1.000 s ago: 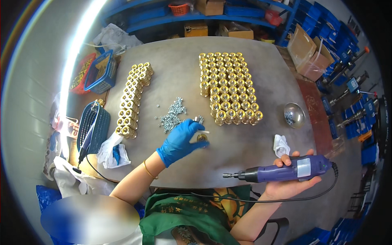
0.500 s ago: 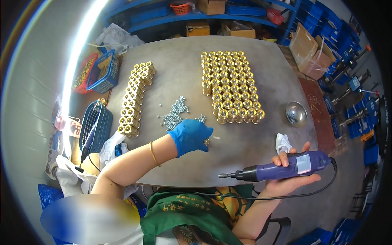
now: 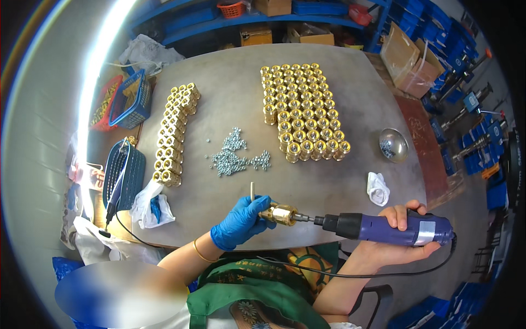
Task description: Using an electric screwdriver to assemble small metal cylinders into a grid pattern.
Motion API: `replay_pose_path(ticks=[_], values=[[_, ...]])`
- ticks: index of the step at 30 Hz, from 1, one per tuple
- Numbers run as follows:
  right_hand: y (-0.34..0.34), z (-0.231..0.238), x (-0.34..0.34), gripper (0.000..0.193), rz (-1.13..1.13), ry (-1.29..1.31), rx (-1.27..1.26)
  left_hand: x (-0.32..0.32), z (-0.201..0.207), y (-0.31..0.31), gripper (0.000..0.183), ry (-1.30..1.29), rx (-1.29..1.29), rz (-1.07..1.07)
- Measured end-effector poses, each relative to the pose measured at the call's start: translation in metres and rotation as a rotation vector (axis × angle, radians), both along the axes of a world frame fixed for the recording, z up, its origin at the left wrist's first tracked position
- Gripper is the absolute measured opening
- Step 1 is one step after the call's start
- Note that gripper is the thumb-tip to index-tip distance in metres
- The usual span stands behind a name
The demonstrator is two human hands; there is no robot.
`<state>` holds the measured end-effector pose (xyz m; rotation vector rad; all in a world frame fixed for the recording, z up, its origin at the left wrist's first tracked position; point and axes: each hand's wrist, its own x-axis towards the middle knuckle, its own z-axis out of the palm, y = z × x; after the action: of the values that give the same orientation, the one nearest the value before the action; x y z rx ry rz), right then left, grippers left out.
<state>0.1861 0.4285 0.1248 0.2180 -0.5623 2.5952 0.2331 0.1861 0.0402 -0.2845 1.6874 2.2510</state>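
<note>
My left hand (image 3: 239, 223), in a blue glove, grips a brass fitting (image 3: 283, 214) lying on its side near the table's front edge. A thin pale rod (image 3: 252, 190) sticks up beside the gloved fingers. In my bare right hand (image 3: 390, 255) is a purple electric screwdriver (image 3: 372, 228), held level with its tip at the fitting's right end. How deep the tip sits inside is hidden. Beyond my hands lies a loose pile of small silver nuts (image 3: 229, 162). Brass fittings stand upright in a narrow group (image 3: 171, 131) at left and a larger block (image 3: 301, 112) at right.
A metal bowl (image 3: 400, 153) with some nuts and a crumpled white cloth (image 3: 378, 189) sit at the right. Blue baskets (image 3: 139, 104) and a second corded driver (image 3: 114, 197) are along the left edge. The screwdriver's black cord (image 3: 339, 276) loops below my right hand.
My left hand has come back from the nut pile toward me, and the fitting in it now shows. The screwdriver has moved slightly right, its tip now meeting the fitting.
</note>
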Motion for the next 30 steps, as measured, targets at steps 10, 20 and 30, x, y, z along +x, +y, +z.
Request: replay_pose_path(ticks=[10, 20, 30], values=[[0.000, -0.001, 0.001, 0.072, -0.004, -0.058, 0.057, -0.002, 0.013, 0.007, 0.037, -0.045, -0.051, -0.017], [-0.023, 0.018, -0.004, 0.077, -0.055, 0.012, -0.077, 0.004, 0.002, 0.010, 0.038, -0.139, 0.165, 0.065], [-0.022, -0.005, -0.010, 0.056, 0.027, 0.088, 0.090, 0.000, 0.008, 0.002, 0.037, -0.096, 0.014, 0.072]])
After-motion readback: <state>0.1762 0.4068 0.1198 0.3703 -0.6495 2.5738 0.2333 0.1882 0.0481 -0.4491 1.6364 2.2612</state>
